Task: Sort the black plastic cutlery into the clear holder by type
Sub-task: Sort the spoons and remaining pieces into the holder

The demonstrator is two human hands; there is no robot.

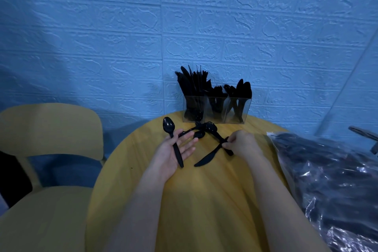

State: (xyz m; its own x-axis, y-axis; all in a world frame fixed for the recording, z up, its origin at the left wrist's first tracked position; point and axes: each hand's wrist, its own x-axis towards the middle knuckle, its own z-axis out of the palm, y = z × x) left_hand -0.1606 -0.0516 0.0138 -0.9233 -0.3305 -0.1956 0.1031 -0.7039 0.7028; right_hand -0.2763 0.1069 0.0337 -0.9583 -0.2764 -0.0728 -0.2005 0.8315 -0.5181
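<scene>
Pinching a black knife (208, 157) by its handle with my right hand (243, 143), fingers curled, its blade on the yellow table (204, 200).

My left hand (176, 152) lies palm up, fingers relaxed and wide, a black spoon (172, 141) resting across it, bowl pointing far. Just beyond my fingers a few loose spoons (204, 129) lie on the table. Farther off, against the blue wall (122, 37), stands the clear holder (214, 111), its three compartments filled with black cutlery. A plastic bag (331, 180) lies right, a chair (51, 149) left.
</scene>
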